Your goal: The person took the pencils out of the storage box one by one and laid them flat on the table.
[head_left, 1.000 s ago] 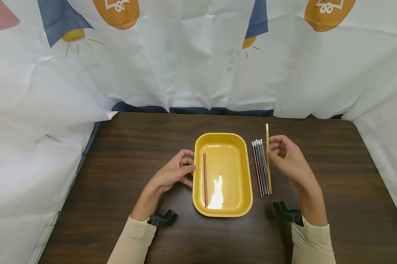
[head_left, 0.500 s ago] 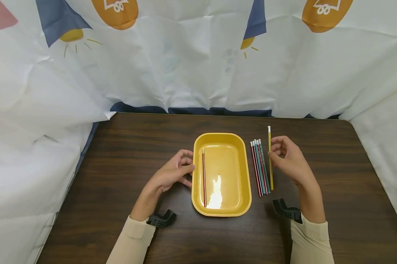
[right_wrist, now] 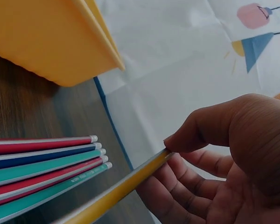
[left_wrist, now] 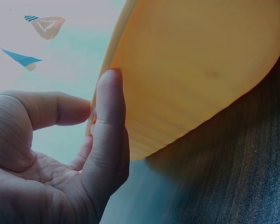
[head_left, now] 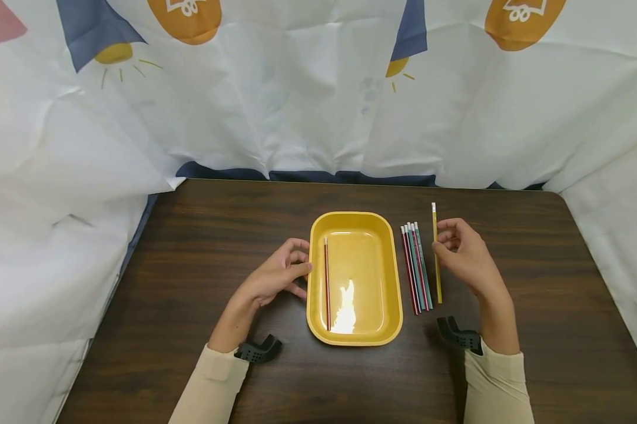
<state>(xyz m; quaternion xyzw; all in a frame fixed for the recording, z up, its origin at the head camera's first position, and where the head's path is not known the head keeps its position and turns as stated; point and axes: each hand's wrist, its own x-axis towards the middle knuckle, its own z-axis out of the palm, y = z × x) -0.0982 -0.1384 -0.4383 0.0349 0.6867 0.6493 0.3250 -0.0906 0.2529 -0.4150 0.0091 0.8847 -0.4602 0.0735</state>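
My left hand [head_left: 278, 271] grips the left rim of a yellow tray [head_left: 397, 282]. In the left wrist view its thumb [left_wrist: 60, 109] touches the rim while a finger lies along the tray's outer wall. One dark red pencil [head_left: 327, 282] lies lengthwise inside the tray, near its left side. My right hand [head_left: 467, 256] pinches a yellow pencil [head_left: 438, 282] between thumb and fingertips, its white eraser end pointing away from me. Just left of it, several red, blue and teal striped pencils [head_left: 416, 268] lie side by side, as the right wrist view also shows.
Everything stands on a dark wood-grain table [head_left: 562, 294]. A white printed curtain [head_left: 308, 118] hangs behind the table's far edge and along both sides. Black wrist mounts [head_left: 258, 348] are worn at both cuffs.
The yellow pencil has moved slightly right, away from the row of pencils, with my right hand holding it. My left hand keeps its hold on the tray.
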